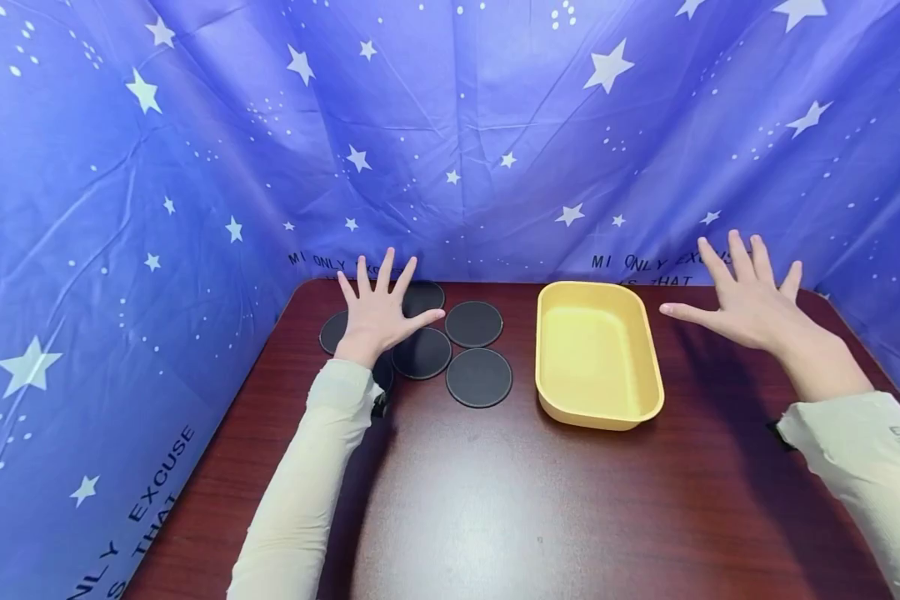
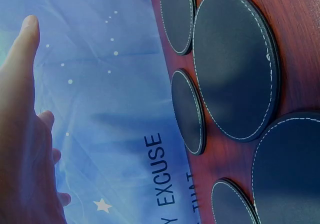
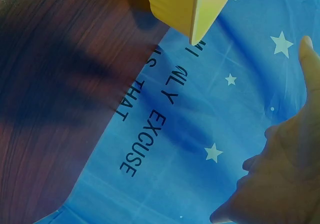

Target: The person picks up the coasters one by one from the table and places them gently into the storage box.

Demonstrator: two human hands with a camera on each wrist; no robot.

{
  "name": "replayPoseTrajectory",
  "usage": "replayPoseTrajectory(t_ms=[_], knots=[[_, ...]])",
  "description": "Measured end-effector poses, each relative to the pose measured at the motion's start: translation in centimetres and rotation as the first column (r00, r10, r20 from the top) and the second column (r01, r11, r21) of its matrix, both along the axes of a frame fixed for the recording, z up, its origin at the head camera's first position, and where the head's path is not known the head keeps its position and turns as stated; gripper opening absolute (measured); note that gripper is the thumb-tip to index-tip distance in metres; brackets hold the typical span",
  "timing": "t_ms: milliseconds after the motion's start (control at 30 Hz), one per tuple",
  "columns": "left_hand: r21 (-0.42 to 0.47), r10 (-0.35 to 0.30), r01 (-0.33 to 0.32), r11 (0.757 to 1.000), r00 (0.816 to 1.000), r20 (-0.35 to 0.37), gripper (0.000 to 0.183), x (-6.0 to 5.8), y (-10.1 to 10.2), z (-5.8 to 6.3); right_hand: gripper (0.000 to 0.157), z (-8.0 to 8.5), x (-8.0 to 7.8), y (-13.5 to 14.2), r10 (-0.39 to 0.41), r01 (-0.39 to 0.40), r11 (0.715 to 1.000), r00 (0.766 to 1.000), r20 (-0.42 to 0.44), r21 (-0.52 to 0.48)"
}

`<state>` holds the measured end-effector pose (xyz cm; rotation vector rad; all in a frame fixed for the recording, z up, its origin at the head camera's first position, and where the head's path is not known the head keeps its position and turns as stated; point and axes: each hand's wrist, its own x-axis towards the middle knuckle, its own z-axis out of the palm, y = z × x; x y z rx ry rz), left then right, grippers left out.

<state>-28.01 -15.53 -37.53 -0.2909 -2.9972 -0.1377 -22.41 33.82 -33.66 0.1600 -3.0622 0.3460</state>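
Observation:
My left hand (image 1: pixel 379 315) hovers with fingers spread wide over a group of round black coasters (image 1: pixel 478 377), holding nothing. Pale stitching runs round the coasters' edges in the left wrist view, where a large coaster (image 2: pixel 232 64) lies beside the others. My hand and sleeve partly cover some of them in the head view. Right of the coasters stands a yellow rectangular tray (image 1: pixel 598 358) with rounded corners and nothing inside. To the right of that tray my right hand (image 1: pixel 753 308) is raised, its fingers also spread and holding nothing.
Everything stands on a dark reddish wood-grain table (image 1: pixel 450 492). A blue curtain (image 1: pixel 457 150) with white stars and lettering hangs along the table's back and sides. Both forearms, in pale sleeves (image 1: pixel 300 483), reach in from the near side.

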Motion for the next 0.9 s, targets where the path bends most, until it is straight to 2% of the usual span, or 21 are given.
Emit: replayPoseTrajectory(t_ms=[267,567,700,900], knots=[[0.003,0.004,-0.004,1.000,1.000,-0.016,0.099,-0.2,0.1,0.3,0.106,0.6,-0.2,0.0,0.011,-0.011,1.000,1.000,-0.012,-0.004],[-0.001,-0.022,0.022,1.000,1.000,0.009,0.102,1.3,0.0,-1.2,0.109,-1.1,1.7,-0.4,0.038,-0.037,0.999,0.999,0.024,-0.020],[-0.008,-0.016,0.016,1.000,0.999,-0.033,0.102,1.2,-0.1,-1.0,0.108,-0.8,1.6,-0.9,0.054,-0.054,0.998,0.998,0.010,-0.019],[-0.012,-0.021,0.020,1.000,0.999,-0.035,0.103,0.9,0.1,-0.4,0.110,0.0,1.4,-1.1,0.065,-0.066,0.998,0.998,0.027,0.000]])
